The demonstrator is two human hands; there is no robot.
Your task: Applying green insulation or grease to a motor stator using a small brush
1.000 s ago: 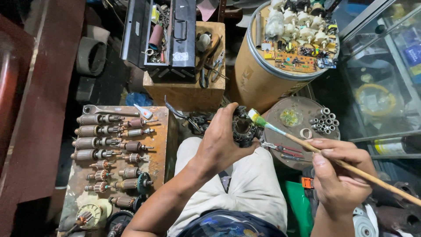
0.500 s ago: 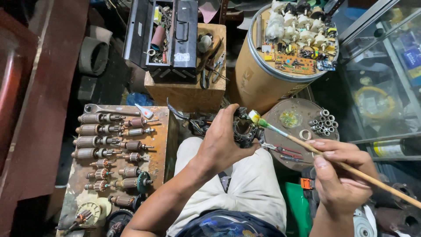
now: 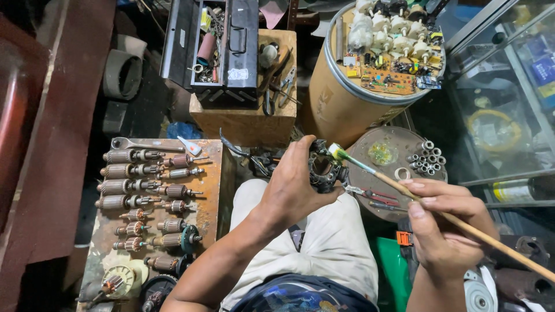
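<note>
While the head camera looks straight down at a cluttered workshop floor, we see a big cardboard drum (image 3: 341, 104) at upper right, its top loaded with circuit boards (image 3: 393, 78) and white parts (image 3: 387, 26). Left of it sits a wooden box (image 3: 248, 118) carrying an open black metal toolbox (image 3: 231, 58) and pliers (image 3: 274, 86). Lower left, a rusty tray (image 3: 214, 185) holds rows of motor armatures (image 3: 124, 185), with a wrench (image 3: 144, 145) along its top edge. Under the drum, a round metal lid (image 3: 393, 144) holds a cluster of small metal sleeves (image 3: 426, 160) and a green smear.

We sit with our light trousers (image 3: 329, 248) in mid frame. Our left hand (image 3: 298, 185) is raised above the lap, fingers curled and pressed tight around a dark motor stator (image 3: 324, 170), gripping it from the left side with the thumb on top. Our right hand (image 3: 442, 222) is lower right, fingers pinched together on the wooden handle of a long paintbrush (image 3: 399, 188). The handle runs from bottom right up-left, and the green-tipped bristles (image 3: 335, 152) touch the upper right edge of the stator. The two hands are apart, linked only through the brush. Screwdrivers (image 3: 376, 199) lie on the lid just beneath the brush.
</note>
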